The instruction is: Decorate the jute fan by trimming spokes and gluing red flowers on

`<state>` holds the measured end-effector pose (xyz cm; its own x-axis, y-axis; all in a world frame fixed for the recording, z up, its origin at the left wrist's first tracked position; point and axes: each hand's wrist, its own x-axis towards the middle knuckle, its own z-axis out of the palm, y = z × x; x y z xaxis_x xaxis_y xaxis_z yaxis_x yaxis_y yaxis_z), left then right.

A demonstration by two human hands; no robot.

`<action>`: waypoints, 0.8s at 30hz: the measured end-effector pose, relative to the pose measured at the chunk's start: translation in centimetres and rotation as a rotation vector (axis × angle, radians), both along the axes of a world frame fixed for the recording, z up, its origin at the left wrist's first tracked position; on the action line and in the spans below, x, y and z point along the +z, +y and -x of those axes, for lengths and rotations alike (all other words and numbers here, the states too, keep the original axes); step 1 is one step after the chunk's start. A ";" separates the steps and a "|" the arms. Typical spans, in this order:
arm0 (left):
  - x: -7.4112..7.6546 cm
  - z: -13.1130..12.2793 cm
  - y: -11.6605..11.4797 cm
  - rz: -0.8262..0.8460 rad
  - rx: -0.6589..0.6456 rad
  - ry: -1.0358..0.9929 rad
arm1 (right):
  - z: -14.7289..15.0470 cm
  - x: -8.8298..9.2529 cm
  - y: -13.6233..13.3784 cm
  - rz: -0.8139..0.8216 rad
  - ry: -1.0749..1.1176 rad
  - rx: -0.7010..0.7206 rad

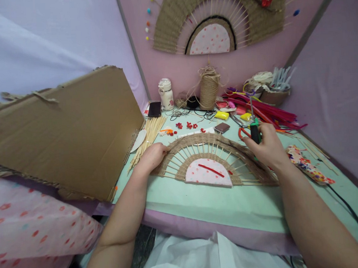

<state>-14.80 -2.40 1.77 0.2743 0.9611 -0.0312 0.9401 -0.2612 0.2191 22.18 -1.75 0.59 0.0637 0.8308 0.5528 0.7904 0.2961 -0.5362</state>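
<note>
A woven twine fan point(194, 140) with thin wooden ribs lies on the table, its half-round centre covered in spotted white cloth. A red strip point(210, 170) rests across that cloth. My left hand point(153, 155) is closed on the fan's left end, thumb and fingers pinching the woven band. Above the fan's right side, my right hand point(266, 143) is wrapped round a screwdriver-like tool point(254, 132) with a black and green handle, its metal shaft pointing up. Scissors point(244, 133) with orange handles lie just left of that hand. Small red flowers point(189, 125) sit behind the fan.
Wooden sticks point(151, 132) and a large cardboard sheet point(63, 133) are at the left. Behind stand a white bottle point(166, 95) and a twine spool point(209, 89). Pink pipe cleaners point(268, 110) lie back right; a flowered cloth-covered thing point(310, 166) with a black cord lies right.
</note>
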 end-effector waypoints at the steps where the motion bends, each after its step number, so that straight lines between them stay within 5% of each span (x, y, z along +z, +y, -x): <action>1: 0.0 0.1 0.0 -0.001 -0.006 0.002 | 0.0 0.0 0.0 0.005 -0.003 -0.001; 24: 1.0 -0.4 -1.1 -0.008 0.021 0.043 | 0.0 0.2 0.0 0.017 0.011 0.008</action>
